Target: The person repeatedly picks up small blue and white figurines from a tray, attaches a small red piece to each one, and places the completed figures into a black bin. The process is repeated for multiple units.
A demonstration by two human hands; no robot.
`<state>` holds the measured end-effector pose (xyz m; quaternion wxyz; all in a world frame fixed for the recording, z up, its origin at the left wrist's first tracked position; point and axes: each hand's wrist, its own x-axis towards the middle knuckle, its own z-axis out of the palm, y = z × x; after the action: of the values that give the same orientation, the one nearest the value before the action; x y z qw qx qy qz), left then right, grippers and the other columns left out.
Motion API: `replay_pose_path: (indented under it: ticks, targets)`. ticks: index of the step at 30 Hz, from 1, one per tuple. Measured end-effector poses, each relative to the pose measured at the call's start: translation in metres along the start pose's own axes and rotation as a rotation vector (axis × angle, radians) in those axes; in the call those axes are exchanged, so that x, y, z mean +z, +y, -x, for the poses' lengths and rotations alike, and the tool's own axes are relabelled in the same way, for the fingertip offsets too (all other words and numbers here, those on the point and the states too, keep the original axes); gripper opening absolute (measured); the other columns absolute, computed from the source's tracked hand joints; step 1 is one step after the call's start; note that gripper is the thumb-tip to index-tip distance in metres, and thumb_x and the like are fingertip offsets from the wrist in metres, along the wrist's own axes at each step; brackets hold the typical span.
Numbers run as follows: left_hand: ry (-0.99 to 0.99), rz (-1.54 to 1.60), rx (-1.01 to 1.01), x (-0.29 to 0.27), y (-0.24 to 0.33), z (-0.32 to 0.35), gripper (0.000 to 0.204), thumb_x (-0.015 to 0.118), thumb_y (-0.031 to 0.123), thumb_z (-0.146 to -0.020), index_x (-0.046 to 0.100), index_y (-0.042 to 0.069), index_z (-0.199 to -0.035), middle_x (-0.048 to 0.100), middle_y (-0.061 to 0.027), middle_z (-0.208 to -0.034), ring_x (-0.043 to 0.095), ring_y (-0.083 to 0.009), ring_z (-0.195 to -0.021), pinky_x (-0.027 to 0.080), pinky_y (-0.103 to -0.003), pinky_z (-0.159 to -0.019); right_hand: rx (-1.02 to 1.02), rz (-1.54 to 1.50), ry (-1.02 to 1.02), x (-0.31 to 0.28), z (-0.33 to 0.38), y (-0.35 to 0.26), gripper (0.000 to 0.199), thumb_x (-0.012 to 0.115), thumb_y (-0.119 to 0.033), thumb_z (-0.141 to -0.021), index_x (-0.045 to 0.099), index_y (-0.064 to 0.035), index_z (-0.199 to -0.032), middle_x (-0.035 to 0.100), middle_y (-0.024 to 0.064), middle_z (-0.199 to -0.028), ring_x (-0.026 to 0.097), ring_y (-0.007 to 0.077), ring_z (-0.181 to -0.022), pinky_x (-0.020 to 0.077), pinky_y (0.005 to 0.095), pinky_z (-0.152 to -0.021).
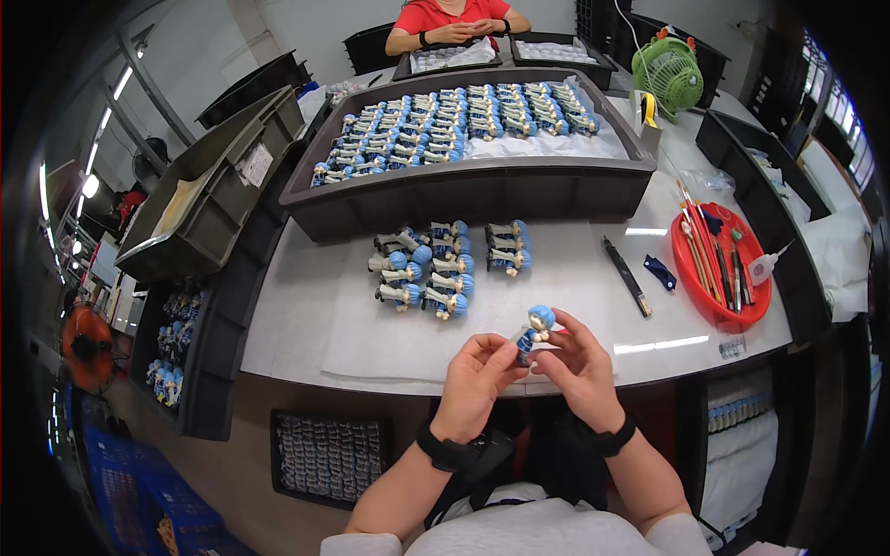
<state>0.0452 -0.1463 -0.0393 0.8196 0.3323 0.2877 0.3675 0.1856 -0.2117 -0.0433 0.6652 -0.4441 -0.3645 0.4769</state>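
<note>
A small figurine (532, 335) with light blue hair and a blue-and-white body is held upright just over the table's near edge. My left hand (477, 382) pinches its lower body between thumb and fingers. From the other side, my right hand (582, 368) has its fingers at the figurine's head and side. Beyond my hands, several similar figurines (451, 265) lie on white paper in loose columns. A shorter column of figurines (508, 248) lies to their right.
Behind stands a large dark tray (464, 190) with rows of figurines. At right are a red bowl (681, 269) of brushes, a black pen (628, 276) and a green fan (667, 74). Dark crates (209, 371) stand at left. Across the table sits a person in red (445, 17).
</note>
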Motion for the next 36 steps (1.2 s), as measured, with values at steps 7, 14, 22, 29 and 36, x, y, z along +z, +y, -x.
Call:
replay_pose_path:
  ticks: [7, 14, 22, 29, 36]
  targets:
    - [-0.028, -0.445, 0.185, -0.020, 0.005, -0.023, 0.028, 0.055, 0.017, -0.089, 0.054, 0.000, -0.111, 0.059, -0.0044, -0.097, 0.056, -0.0098, -0.083, 0.047, -0.023, -0.075, 0.007, 0.064, -0.083, -0.007, -0.019, 0.006, 0.051, 0.057, -0.003, -0.085, 0.035, 0.0003, -0.131, 0.055, 0.0085, -0.103, 0.056, 0.0125, -0.091, 0.0498, 0.0261, -0.075]
    - [-0.143, -0.338, 0.069, -0.026, -0.003, -0.037, 0.029, 0.050, 0.018, -0.092, 0.052, 0.001, -0.115, 0.059, -0.0004, -0.090, 0.050, -0.0054, -0.075, 0.041, -0.020, -0.065, 0.002, 0.098, -0.172, -0.008, -0.018, 0.022, 0.055, 0.055, -0.002, -0.085, 0.030, -0.0015, -0.134, 0.056, 0.0082, -0.101, 0.056, 0.0131, -0.092, 0.0485, 0.0248, -0.076]
    - [-0.070, -0.195, 0.070, -0.029, -0.005, -0.037, 0.025, 0.057, 0.019, -0.088, 0.059, 0.002, -0.106, 0.059, 0.0001, -0.083, 0.050, -0.0046, -0.071, 0.040, -0.019, -0.062, -0.056, 0.191, -0.184, -0.004, -0.016, 0.022, 0.068, 0.065, -0.001, -0.077, 0.028, -0.0022, -0.134, 0.056, 0.0100, -0.099, 0.057, 0.0153, -0.092, 0.0472, 0.0277, -0.081]
    - [-0.122, -0.185, 0.140, -0.031, -0.006, -0.034, 0.027, 0.059, 0.016, -0.087, 0.056, 0.001, -0.109, 0.059, -0.0009, -0.086, 0.053, -0.0058, -0.076, 0.043, -0.019, -0.067, -0.130, 0.303, -0.094, -0.005, -0.016, 0.028, 0.066, 0.067, 0.000, -0.073, 0.035, -0.0018, -0.131, 0.056, 0.0093, -0.098, 0.057, 0.0147, -0.091, 0.0471, 0.0263, -0.079]
    - [-0.109, -0.210, 0.162, -0.034, -0.007, -0.032, 0.029, 0.060, 0.010, -0.085, 0.054, 0.000, -0.112, 0.059, -0.0024, -0.096, 0.054, -0.0071, -0.085, 0.044, -0.020, -0.074, -0.287, 0.503, -0.099, -0.006, -0.016, 0.027, 0.066, 0.071, -0.002, -0.069, 0.041, -0.0024, -0.127, 0.058, 0.0092, -0.099, 0.057, 0.0138, -0.091, 0.0473, 0.0246, -0.074]
